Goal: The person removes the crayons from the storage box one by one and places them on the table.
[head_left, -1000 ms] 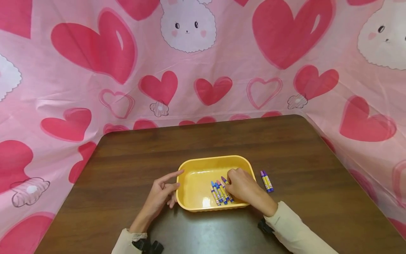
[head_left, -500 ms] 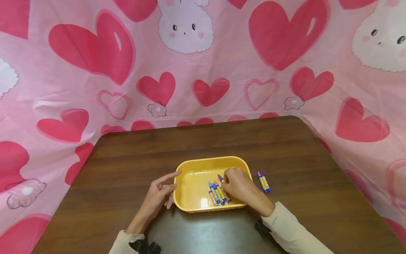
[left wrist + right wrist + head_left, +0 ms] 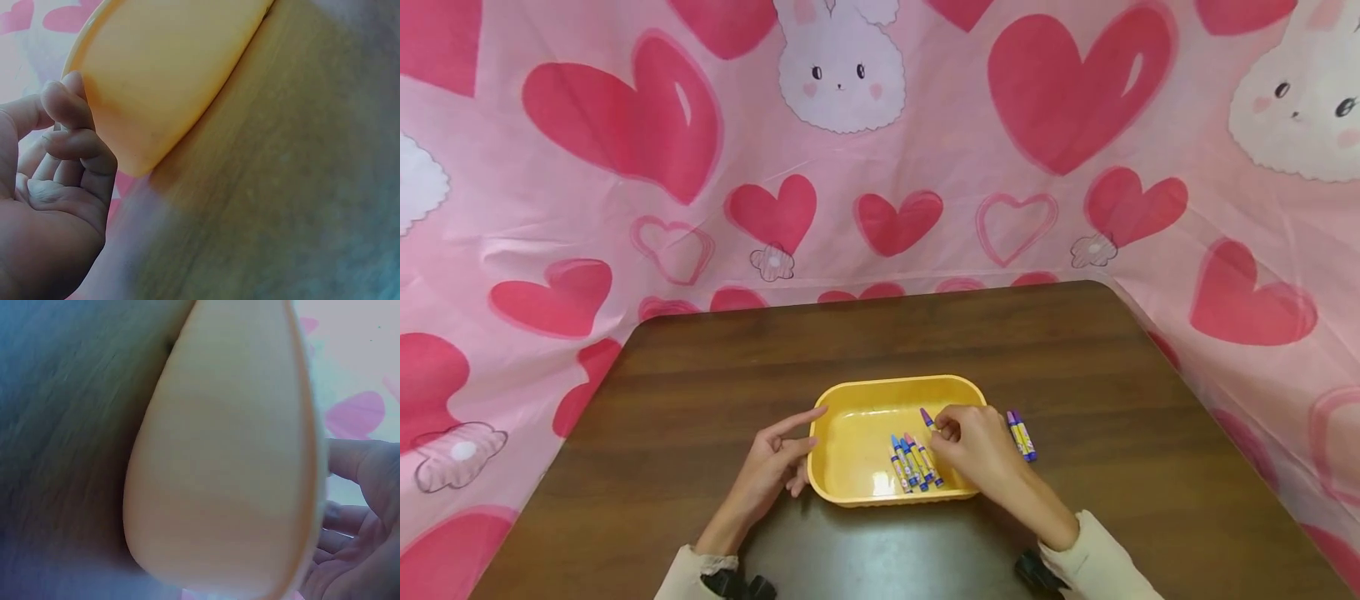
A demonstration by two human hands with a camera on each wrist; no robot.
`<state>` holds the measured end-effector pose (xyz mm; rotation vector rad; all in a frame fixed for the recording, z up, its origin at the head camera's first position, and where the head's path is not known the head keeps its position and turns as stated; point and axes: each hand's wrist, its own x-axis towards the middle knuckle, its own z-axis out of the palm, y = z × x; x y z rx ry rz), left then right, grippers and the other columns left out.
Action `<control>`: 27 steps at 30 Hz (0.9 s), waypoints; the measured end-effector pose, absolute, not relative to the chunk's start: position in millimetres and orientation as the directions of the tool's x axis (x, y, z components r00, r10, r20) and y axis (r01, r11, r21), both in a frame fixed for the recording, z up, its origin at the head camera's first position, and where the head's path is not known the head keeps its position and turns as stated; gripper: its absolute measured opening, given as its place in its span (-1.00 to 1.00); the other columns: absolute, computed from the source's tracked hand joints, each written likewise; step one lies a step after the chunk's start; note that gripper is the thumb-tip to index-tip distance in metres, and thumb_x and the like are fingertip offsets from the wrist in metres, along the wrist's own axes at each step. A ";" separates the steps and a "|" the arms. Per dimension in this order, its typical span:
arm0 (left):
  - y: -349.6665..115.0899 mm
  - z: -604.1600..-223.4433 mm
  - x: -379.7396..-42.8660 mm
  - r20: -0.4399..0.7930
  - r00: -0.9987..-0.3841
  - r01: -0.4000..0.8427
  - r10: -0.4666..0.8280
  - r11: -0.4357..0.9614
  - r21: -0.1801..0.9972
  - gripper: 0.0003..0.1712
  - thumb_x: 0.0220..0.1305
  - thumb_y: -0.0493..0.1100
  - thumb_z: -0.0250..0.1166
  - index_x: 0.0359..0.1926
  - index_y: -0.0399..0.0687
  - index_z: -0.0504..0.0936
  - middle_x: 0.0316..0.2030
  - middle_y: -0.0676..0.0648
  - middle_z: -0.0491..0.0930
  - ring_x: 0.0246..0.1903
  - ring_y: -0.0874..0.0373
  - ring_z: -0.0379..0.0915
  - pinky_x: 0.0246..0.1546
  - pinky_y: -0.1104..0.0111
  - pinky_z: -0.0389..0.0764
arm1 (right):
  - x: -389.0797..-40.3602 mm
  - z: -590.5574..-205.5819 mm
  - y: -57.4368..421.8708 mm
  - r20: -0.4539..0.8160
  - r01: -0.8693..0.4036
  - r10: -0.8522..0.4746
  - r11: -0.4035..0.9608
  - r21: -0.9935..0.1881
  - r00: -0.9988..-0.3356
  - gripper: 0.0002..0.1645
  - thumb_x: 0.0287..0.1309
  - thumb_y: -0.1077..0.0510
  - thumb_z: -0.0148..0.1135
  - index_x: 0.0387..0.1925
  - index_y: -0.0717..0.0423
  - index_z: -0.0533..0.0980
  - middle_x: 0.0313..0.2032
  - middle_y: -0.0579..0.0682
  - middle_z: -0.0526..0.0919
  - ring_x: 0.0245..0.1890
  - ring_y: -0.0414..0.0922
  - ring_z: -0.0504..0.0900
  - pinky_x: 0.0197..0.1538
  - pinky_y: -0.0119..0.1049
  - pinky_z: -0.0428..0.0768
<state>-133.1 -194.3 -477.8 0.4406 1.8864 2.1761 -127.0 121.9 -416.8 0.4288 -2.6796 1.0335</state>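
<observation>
A yellow tray (image 3: pixel 850 425) stands on the table. Inside it, several crayons (image 3: pixel 916 463) with blue, pink and pale tips lie side by side. My right hand (image 3: pixel 988 446) is over the tray's right part and pinches a purple crayon (image 3: pixel 927 417) between thumb and fingers; its lower end is hidden. In the right wrist view, the tray wall hides the fingertips and the crayon. My left hand (image 3: pixel 767 462) touches the left rim with index finger and thumb, the other fingers bent outside the wall. The left wrist view shows these fingers beside the tray (image 3: pixel 169 69).
Two purple crayons (image 3: pixel 1021 436) lie together on the table just right of the tray. The brown wooden table (image 3: pixel 760 358) reaches back to a pink cloth (image 3: pixel 955 150) printed with hearts and rabbits.
My right hand has lifted a little and shifted right, drawing the purple crayon apart from the other crayons. The left hand stays at the left rim.
</observation>
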 end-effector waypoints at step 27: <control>-194.7 -476.0 -132.2 0.081 -0.926 0.026 0.368 -0.152 0.988 -0.44 0.46 -0.30 0.13 0.39 -0.43 0.28 -0.74 0.00 0.53 -0.82 0.25 0.34 -0.78 0.46 0.43 | -123.5 -398.5 206.3 0.256 -0.183 0.029 0.622 -0.761 -0.966 -0.93 0.06 0.25 0.42 -0.35 0.12 0.73 -0.46 -0.08 0.73 -0.47 -0.29 0.66 -0.35 -0.47 0.61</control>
